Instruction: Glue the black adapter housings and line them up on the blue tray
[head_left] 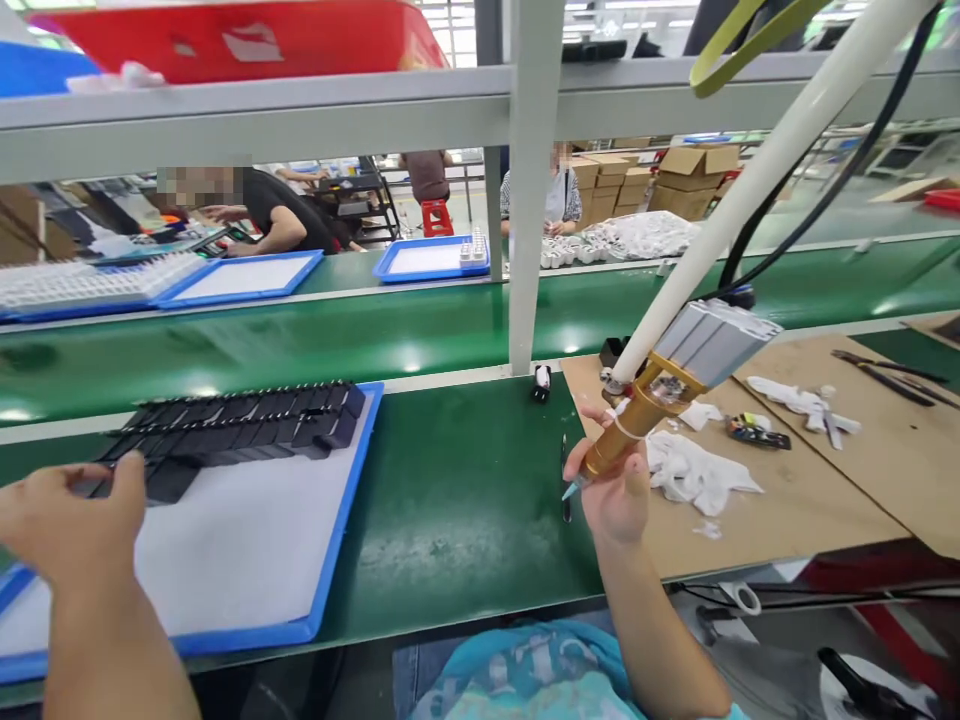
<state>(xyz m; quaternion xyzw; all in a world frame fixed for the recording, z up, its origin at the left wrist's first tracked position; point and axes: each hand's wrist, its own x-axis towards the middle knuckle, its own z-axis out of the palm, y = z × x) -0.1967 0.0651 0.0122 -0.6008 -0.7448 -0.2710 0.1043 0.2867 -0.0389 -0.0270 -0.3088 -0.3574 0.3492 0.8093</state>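
Note:
My left hand (71,520) rests over the near left part of a blue-rimmed tray (330,560) lined in white. Its fingers curl down onto one of the black parts (247,420) that lie in rows across the tray's far side. My right hand (615,490) is closed round the brass-coloured nozzle of a hanging dispensing tool (637,415). A grey block (712,340) sits at the tool's upper end, with a white tube (757,170) and a black cable rising from it. The tool's tip points down-left over the green mat.
Brown cardboard (840,470) on the right carries white rags (694,470), small tools and pliers. A thin pen-like tool (564,480) lies on the green mat. A grey post (532,200) stands in the middle. Other people work across the conveyor (300,340), beside blue trays.

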